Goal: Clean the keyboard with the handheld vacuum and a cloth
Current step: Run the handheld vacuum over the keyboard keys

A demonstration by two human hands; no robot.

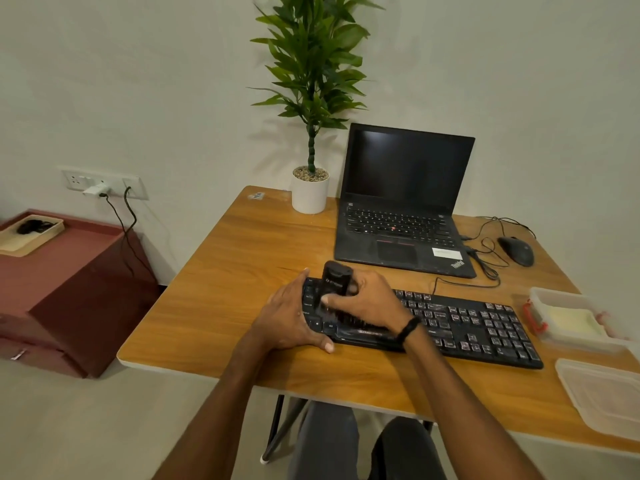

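A black keyboard [460, 323] lies across the wooden table [221, 306], slanting toward the right. My right hand [367, 301] grips a small black handheld vacuum [334, 289], held upright with its lower end down on the keys at the keyboard's left part. My left hand [289, 318] rests flat over the keyboard's left end, thumb on its front edge, holding it down. A pale yellow cloth [568, 320] lies inside an open clear box at the right.
An open black laptop [405, 202] stands behind the keyboard, with a wired mouse [516, 251] and cables to its right. A potted plant [310, 194] is at the table's back. A clear lid [602, 396] lies near the right front edge. A maroon cabinet [69, 289] stands left.
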